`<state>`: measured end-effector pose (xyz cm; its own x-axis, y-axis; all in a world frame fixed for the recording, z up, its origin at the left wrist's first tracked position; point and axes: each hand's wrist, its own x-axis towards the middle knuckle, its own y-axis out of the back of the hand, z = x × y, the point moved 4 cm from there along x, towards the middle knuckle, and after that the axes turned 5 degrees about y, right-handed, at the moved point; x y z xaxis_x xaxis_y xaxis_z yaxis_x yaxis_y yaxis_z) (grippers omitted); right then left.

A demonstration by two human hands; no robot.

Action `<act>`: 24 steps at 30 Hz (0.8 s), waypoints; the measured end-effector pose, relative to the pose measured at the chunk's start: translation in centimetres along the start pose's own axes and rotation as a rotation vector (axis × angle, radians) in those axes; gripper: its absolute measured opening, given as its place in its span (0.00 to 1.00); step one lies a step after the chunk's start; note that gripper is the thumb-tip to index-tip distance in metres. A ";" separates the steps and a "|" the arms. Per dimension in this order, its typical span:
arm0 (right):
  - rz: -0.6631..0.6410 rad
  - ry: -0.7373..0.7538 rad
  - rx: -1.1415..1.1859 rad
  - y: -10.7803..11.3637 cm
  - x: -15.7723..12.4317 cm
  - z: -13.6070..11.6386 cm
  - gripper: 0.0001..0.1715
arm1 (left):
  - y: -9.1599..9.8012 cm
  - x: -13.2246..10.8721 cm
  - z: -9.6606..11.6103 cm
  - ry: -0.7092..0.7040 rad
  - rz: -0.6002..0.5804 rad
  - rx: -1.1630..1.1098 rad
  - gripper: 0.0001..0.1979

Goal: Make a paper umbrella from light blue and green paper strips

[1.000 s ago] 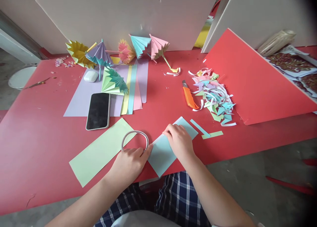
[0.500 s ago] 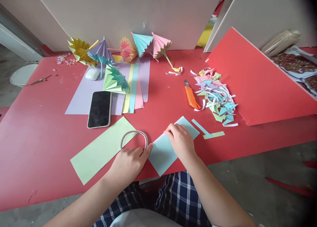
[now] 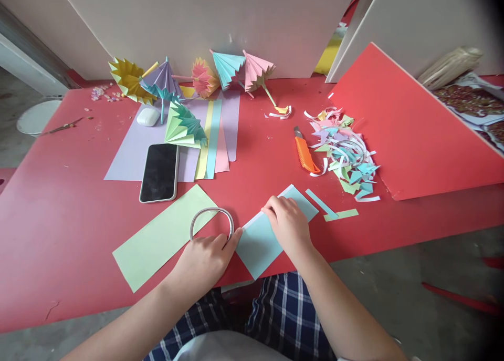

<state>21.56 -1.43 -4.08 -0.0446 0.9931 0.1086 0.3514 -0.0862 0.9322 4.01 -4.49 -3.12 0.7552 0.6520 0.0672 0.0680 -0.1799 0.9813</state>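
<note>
A light blue paper sheet [image 3: 258,245] lies at the near edge of the red table [image 3: 59,219]. My right hand [image 3: 289,225] rests on its upper part, fingers curled and pressing along a folded edge. My left hand [image 3: 205,258] lies beside the sheet's left corner, forefinger stretched out and touching that corner. A thin grey ring [image 3: 211,222] lies just above my left hand, partly on a light green paper sheet [image 3: 157,240].
A black phone [image 3: 159,172] lies on a lilac sheet [image 3: 126,158] with coloured strips. Several folded paper umbrellas [image 3: 185,77] stand at the back. An orange cutter [image 3: 305,153], a heap of paper scraps [image 3: 344,151] and a tilted red board [image 3: 409,124] are on the right.
Both hands stay on the blue sheet with hardly any shift. The camera has tilted slightly, so everything sits a little higher in view.
</note>
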 end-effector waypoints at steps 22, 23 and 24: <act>-0.094 0.042 0.073 -0.8 -1.1 -3.1 0.10 | 0.1 -0.6 -0.2 0.002 -0.020 0.013 0.31; -0.092 0.042 0.068 -0.8 -1.1 -3.1 0.10 | 0.1 -0.8 -0.3 -0.004 -0.013 0.018 0.31; -0.090 0.041 0.063 -0.8 -1.1 -3.1 0.10 | 0.2 -0.9 -0.4 -0.005 -0.002 0.022 0.31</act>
<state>18.45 -2.74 -3.91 -0.1164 0.9924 0.0411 0.4022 0.0093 0.9155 3.07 -4.87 -2.95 0.7584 0.6487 0.0643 0.0837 -0.1948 0.9773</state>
